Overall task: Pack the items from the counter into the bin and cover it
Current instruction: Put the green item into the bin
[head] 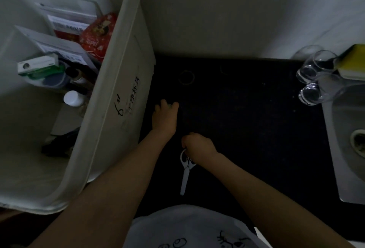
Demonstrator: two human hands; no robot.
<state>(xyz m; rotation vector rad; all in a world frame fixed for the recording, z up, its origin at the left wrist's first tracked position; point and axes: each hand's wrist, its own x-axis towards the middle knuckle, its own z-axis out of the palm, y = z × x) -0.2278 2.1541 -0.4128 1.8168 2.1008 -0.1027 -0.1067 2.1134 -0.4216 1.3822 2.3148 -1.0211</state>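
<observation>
The bin (110,109) stood open at nine o'clock on the counter (246,119), ready for loading; the right hand (197,147) gripped the scissors (185,170) by the handles; the left hand (165,118) pinched something small, unidentifiable.

At the left of the frame, a white bin (110,97) with black handwriting holds a red patterned tin (97,34) and a green-and-white box (37,64). White scissors (185,170) lie on the black counter (246,119) at centre; a yellow sponge (353,60) sits at the right edge.
</observation>
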